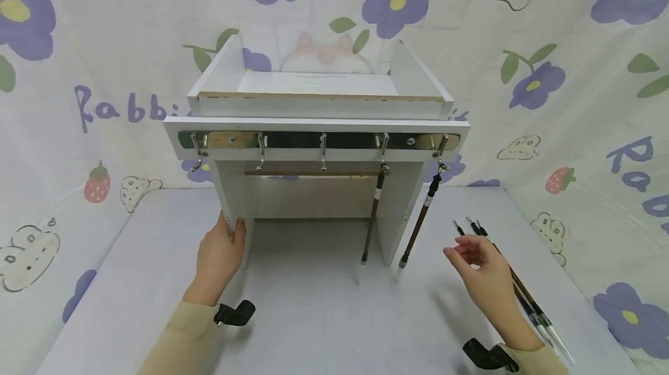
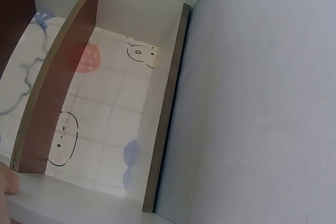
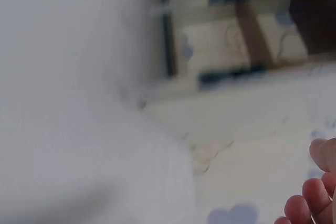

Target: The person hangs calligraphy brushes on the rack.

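Note:
A white rack (image 1: pixel 316 125) stands on the table, with a strip of metal hooks along its front. My left hand (image 1: pixel 216 253) grips the front edge of its left side panel (image 1: pixel 228 189), thumb on the inner side. Two brown-handled calligraphy brushes hang from the two rightmost hooks: the inner brush (image 1: pixel 371 215) and the outer brush (image 1: pixel 420 221). My right hand (image 1: pixel 486 273) hovers right of them, fingers loosely bent, with nothing visible between them. More calligraphy brushes (image 1: pixel 522 294) lie on the table, partly hidden behind that hand. The right wrist view is blurred.
The rack has a shallow open-topped tray (image 1: pixel 319 83) above and a crossbar (image 2: pixel 58 77) inside. Below it is a pale tabletop (image 1: pixel 324 305). Printed cloth (image 1: pixel 313 9) with flowers and rabbits covers the back and sides. The three left hooks (image 1: pixel 261 151) carry nothing.

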Demonstrator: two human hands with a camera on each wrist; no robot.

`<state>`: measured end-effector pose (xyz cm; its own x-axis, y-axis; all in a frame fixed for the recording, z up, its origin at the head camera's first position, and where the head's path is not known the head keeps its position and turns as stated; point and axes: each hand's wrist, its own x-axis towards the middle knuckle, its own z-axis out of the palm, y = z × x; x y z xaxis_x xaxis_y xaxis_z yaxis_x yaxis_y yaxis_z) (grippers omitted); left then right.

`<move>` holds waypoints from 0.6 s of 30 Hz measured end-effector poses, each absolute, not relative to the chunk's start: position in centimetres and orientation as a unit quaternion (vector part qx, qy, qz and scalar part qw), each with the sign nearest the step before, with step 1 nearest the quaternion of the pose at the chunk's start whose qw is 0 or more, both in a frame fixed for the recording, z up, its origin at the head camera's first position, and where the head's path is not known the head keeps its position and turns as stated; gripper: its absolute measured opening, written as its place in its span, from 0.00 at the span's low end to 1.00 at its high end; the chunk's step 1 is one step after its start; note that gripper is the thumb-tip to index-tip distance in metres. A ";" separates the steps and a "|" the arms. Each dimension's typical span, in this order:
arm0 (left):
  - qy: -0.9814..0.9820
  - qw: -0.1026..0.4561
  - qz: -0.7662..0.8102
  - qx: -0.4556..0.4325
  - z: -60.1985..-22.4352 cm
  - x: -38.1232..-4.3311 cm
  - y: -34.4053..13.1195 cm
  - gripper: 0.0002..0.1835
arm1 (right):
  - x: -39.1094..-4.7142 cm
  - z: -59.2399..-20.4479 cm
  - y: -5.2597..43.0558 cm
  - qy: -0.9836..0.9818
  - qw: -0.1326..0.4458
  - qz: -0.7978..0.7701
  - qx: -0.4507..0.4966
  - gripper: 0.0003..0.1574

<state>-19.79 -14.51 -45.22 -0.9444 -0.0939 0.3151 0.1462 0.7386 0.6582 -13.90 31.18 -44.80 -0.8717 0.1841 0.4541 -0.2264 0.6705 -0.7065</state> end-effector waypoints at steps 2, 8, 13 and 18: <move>-0.917 0.164 -0.363 -0.016 -45.2 -19.8 -14.5 0.24 | -14.2 -45.6 32.1 -0.884 0.244 0.398 -0.012 0.16; -0.917 0.166 -0.363 -0.016 -45.2 -19.9 -14.4 0.24 | -15.0 -47.6 34.7 -0.894 0.211 0.390 -0.055 0.21; -0.917 0.168 -0.362 -0.017 -45.3 -19.9 -14.4 0.24 | -15.4 -48.9 36.5 -0.901 0.182 0.379 -0.110 0.28; -0.917 0.172 -0.358 -0.017 -45.2 -19.8 -14.5 0.23 | -16.1 -50.0 37.5 -0.893 0.157 0.388 -0.167 0.30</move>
